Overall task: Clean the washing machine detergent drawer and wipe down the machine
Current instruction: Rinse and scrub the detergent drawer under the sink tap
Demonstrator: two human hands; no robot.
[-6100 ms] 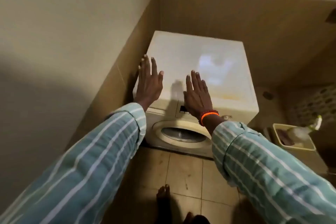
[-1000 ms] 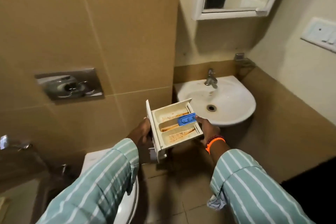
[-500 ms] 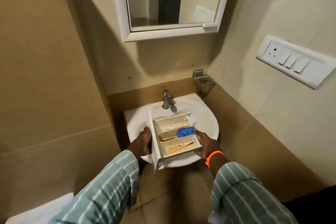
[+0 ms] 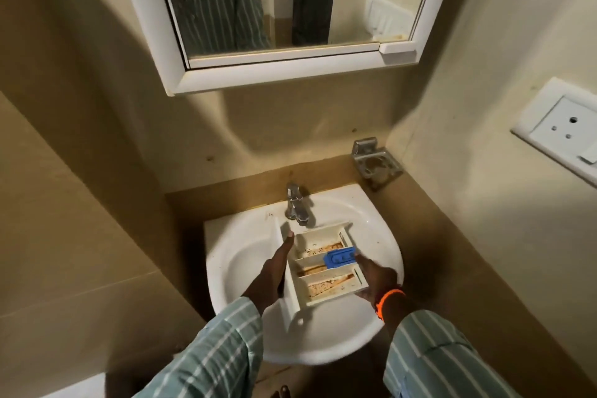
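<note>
We hold the detergent drawer (image 4: 326, 270) over the basin (image 4: 239, 255), just below the tap (image 4: 296, 205), so the brown residue in its compartments can be rinsed. Our right hand (image 4: 374, 278) grasps its right edge beside the blue insert (image 4: 340, 257); our left hand (image 4: 274, 268) lies flat along its left side, fingers extended rather than clenched. Beyond the tap, only an empty metal holder (image 4: 376, 163) on the wall; nothing blocks the spout.

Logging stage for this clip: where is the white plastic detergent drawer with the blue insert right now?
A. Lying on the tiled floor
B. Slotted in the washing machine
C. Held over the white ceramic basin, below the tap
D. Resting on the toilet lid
C: the white plastic detergent drawer sits over the white ceramic basin, near the chrome tap, right hand gripping its side.
</note>
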